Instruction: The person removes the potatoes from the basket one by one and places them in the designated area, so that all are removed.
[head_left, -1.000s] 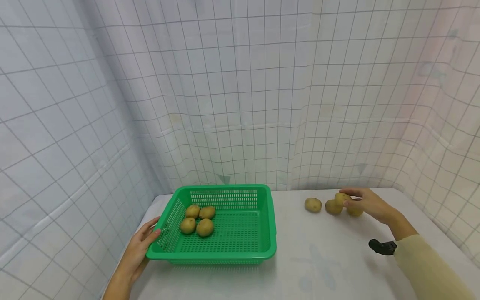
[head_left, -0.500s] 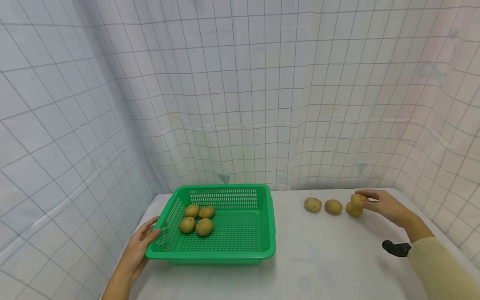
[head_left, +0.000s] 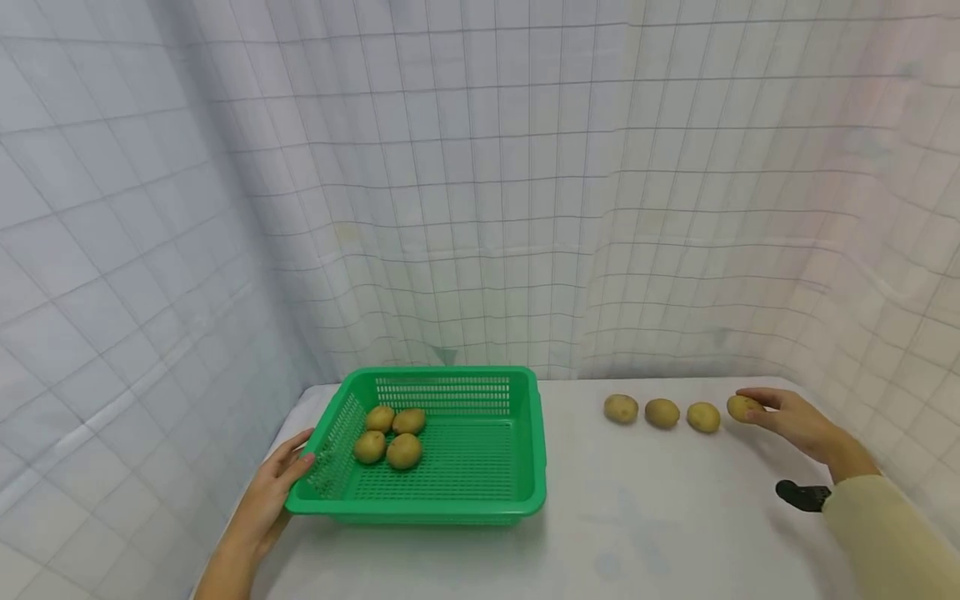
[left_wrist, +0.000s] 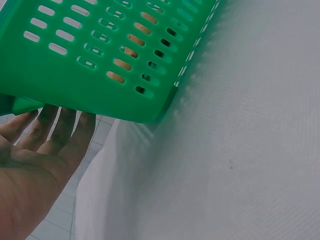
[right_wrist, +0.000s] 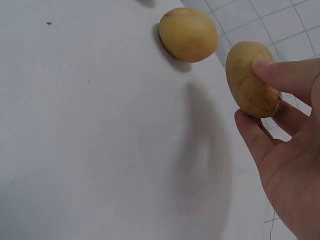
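Observation:
My right hand (head_left: 804, 425) pinches a potato (head_left: 742, 407) between thumb and fingers at the right end of a row. In the right wrist view this potato (right_wrist: 250, 80) appears raised off the white surface, beside another potato (right_wrist: 188, 35). Three more potatoes lie along the back edge: one (head_left: 621, 408), a second (head_left: 662, 413) and a third (head_left: 703, 417). My left hand (head_left: 262, 496) holds the left rim of a green plastic basket (head_left: 420, 507), thumb over the rim. Fingers (left_wrist: 75, 135) touch the basket from outside in the left wrist view. Several potatoes (head_left: 404, 451) sit in the basket's left part.
A white cloth-covered table (head_left: 630, 517) bears everything. White grid-patterned curtains (head_left: 480, 208) hang behind it and at both sides. A black strap-like object (head_left: 802, 496) sticks out at the right sleeve's cuff.
My right hand has moved right with its potato, from above the row's third potato to the row's right end, and lower. The left hand stays on the basket.

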